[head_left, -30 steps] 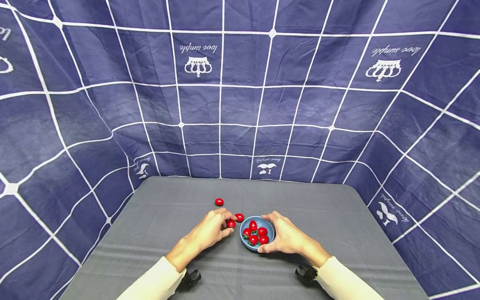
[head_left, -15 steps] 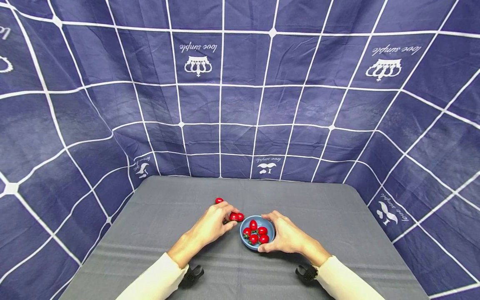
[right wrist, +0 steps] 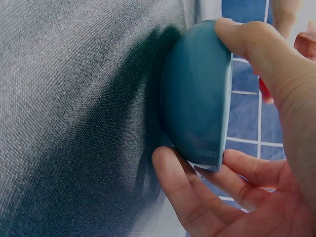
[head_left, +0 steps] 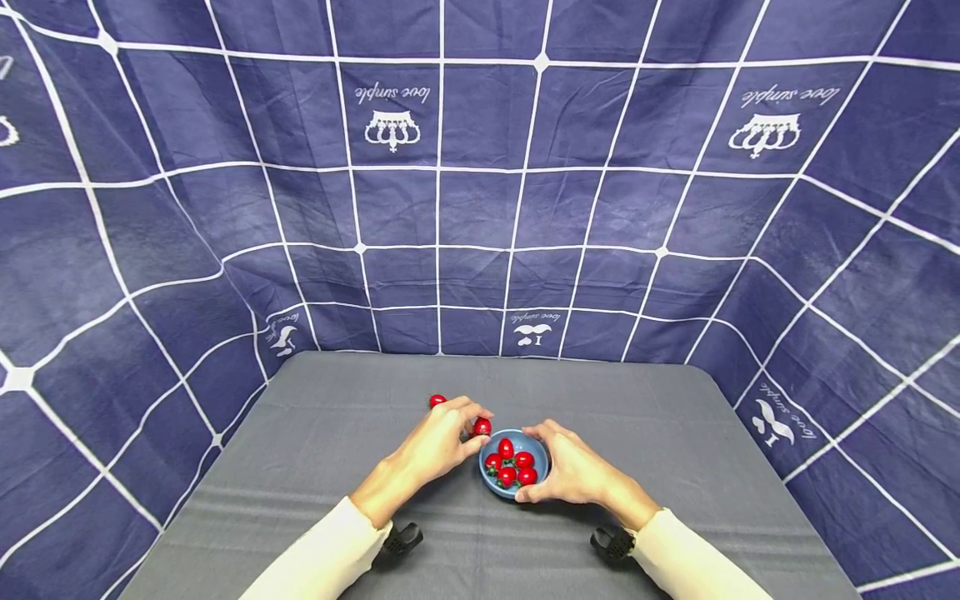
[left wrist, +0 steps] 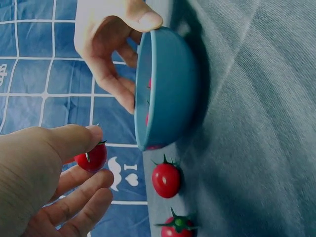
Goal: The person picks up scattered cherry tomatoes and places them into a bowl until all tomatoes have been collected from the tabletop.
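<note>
My left hand (head_left: 437, 442) pinches a red cherry tomato (head_left: 482, 427) between thumb and fingers, just beyond the left rim of a small blue bowl (head_left: 497, 492). In the left wrist view this tomato (left wrist: 92, 157) is clear of the table, its green stem end showing. My right hand (head_left: 577, 468) grips the bowl from the right, thumb at the near rim and fingers round the far side. The bowl stands upright, with several cherry tomatoes (head_left: 524, 460) inside. Two more, a nearer tomato (left wrist: 166, 180) and a farther tomato (left wrist: 177, 228), lie on the cloth past the bowl.
A grey cloth (head_left: 637, 408) covers the table. Behind my left fingers a loose tomato (head_left: 437, 401) shows in the head view. Blue curtains with white grid lines (head_left: 480, 208) hang at the back and both sides.
My left hand has taken hold of a tomato left of the bowl and moved right and away from me with it, to the bowl's rim. The right hand and bowl have stayed put.
</note>
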Tool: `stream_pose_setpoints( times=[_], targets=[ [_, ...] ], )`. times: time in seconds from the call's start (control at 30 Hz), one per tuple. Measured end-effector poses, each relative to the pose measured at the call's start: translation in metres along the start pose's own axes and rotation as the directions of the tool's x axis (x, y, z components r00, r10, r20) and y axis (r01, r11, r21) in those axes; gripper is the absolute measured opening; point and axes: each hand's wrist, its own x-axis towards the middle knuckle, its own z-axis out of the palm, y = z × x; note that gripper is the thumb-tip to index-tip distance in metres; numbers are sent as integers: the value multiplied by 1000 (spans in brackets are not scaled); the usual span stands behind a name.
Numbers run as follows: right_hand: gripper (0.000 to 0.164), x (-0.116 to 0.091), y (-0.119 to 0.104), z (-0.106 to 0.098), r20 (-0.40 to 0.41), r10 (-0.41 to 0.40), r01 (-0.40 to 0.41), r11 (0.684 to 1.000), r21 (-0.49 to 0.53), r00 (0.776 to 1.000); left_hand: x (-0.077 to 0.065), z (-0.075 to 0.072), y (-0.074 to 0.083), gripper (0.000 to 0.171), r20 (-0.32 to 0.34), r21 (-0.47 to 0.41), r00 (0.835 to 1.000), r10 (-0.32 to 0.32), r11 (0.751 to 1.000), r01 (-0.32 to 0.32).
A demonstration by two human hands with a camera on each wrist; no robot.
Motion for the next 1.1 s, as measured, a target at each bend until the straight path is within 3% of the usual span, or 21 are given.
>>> stream_pose_setpoints(
  times=[0.63,0.83,1.1],
  targets=[
    [102,0,1,0,-2,-20,20,1000,-21,1000,22,11,20,33,44,-33,998,47,998,-46],
    [102,1,0,-1,1,-15,15,999,-35,1000,21,13,22,37,43,31,997,58,998,-59],
    [104,0,-1,0,3,-14,14,999,-40,1000,18,9,22,47,66,80,998,21,996,-26]
  ],
)
